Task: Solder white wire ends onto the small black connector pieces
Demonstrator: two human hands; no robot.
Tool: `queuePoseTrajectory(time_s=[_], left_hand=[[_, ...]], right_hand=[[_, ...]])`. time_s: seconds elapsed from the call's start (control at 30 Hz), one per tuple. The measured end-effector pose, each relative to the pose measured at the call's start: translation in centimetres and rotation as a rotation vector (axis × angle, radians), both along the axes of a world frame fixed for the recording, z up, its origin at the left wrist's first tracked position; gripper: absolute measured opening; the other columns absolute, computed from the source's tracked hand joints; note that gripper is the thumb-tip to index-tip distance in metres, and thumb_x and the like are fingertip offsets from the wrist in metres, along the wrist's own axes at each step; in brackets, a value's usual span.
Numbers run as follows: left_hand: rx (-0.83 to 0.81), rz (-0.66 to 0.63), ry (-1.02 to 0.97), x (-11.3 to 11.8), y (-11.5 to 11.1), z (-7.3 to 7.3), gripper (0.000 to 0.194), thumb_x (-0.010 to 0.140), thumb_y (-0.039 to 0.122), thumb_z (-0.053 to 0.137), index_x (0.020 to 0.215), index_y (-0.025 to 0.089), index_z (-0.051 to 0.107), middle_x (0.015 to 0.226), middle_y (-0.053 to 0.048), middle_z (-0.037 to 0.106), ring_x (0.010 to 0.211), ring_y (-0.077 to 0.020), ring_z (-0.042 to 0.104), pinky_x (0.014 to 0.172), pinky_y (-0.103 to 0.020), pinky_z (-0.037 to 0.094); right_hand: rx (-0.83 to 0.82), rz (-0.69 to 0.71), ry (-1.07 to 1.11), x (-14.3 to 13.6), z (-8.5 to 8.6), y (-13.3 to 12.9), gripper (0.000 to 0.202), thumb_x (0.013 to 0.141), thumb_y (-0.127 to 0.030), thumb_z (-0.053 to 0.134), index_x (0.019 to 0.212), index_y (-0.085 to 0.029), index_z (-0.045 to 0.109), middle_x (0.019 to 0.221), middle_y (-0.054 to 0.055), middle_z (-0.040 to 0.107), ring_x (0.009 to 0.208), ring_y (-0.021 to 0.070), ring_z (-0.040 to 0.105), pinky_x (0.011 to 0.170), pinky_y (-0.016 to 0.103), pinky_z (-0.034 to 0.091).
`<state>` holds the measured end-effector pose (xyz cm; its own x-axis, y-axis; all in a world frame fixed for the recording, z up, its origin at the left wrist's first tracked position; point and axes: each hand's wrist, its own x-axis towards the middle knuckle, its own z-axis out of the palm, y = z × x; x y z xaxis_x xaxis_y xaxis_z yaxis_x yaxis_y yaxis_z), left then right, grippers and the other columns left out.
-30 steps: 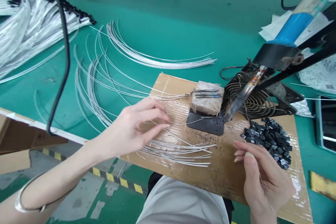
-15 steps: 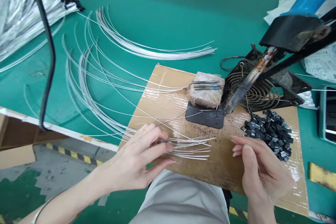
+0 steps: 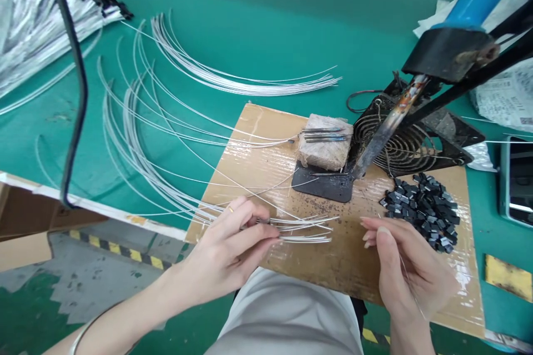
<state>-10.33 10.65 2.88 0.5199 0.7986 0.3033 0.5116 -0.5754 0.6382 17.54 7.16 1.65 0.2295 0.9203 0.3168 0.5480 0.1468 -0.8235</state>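
Observation:
My left hand (image 3: 239,247) is closed on a bunch of thin white wires (image 3: 310,240), thumb and index finger pinched near their cut ends. The ends fan out to the right above a brown board (image 3: 316,269). Over the board's right side my right hand (image 3: 410,266) is closed, thumb against the fingers, on a strand of thin solder wire (image 3: 410,287) that runs down across the palm. A heap of small black connector pieces (image 3: 422,211) lies just beyond this hand. Past the wire ends, a soldering iron (image 3: 389,133) slants down on its mount.
A pale block (image 3: 320,156) with metal pins sits on a black plate (image 3: 320,189). Behind the iron lies a black fan (image 3: 416,147). More white wires (image 3: 250,84) lie farther back. A black cable (image 3: 77,66) hangs at left; a phone (image 3: 518,183) and yellow sponge (image 3: 508,277) are at right.
My left thumb has closed up against the index finger on the wires, and the lower wire ends have drawn together. My right hand keeps its grip, with the view shifted slightly.

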Motion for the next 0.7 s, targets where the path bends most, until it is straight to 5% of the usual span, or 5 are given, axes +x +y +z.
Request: queuePoseTrajectory(time_s=[0.23, 0.33, 0.47, 0.7], left_hand=[[-0.01, -0.014, -0.079, 1.0, 0.3, 1.2, 0.018, 0.098, 0.0, 0.061, 0.106, 0.016, 0.067, 0.103, -0.005, 0.066, 0.089, -0.0138, 0.065, 0.079, -0.025, 0.053], [-0.048, -0.015, -0.093, 1.3, 0.2, 1.3, 0.017, 0.099, 0.002, 0.062, 0.106, 0.016, 0.067, 0.099, -0.004, 0.07, 0.087, -0.0122, 0.068, 0.078, -0.022, 0.054], [-0.075, 0.013, -0.122, 1.7, 0.1, 1.3, 0.018, 0.098, 0.002, 0.063, 0.106, 0.017, 0.068, 0.094, -0.001, 0.072, 0.083, -0.0104, 0.07, 0.075, -0.019, 0.055], [-0.031, 0.052, -0.177, 3.3, 0.3, 1.9, 0.015, 0.098, 0.004, 0.063, 0.103, 0.017, 0.068, 0.092, -0.001, 0.074, 0.08, -0.0092, 0.071, 0.075, -0.016, 0.057]], right_hand=[[-0.052, 0.055, 0.149, -1.3, 1.2, -0.1, 0.017, 0.098, -0.015, 0.067, 0.099, -0.026, 0.079, 0.086, -0.001, 0.073, 0.074, 0.0119, 0.067, 0.064, 0.023, 0.053], [-0.021, 0.187, 0.166, -1.8, 1.7, -0.2, 0.026, 0.095, -0.011, 0.067, 0.115, -0.025, 0.076, 0.096, 0.002, 0.073, 0.075, 0.0126, 0.067, 0.062, 0.024, 0.055], [0.172, 0.327, -0.061, -2.3, 1.9, 0.0, 0.042, 0.091, -0.007, 0.066, 0.132, -0.017, 0.07, 0.109, 0.008, 0.076, 0.09, 0.0171, 0.071, 0.079, 0.032, 0.061], [0.289, 0.264, -0.355, -3.2, 1.6, 0.1, 0.036, 0.093, -0.009, 0.065, 0.128, -0.012, 0.07, 0.11, 0.01, 0.082, 0.098, 0.0179, 0.077, 0.092, 0.031, 0.058]])
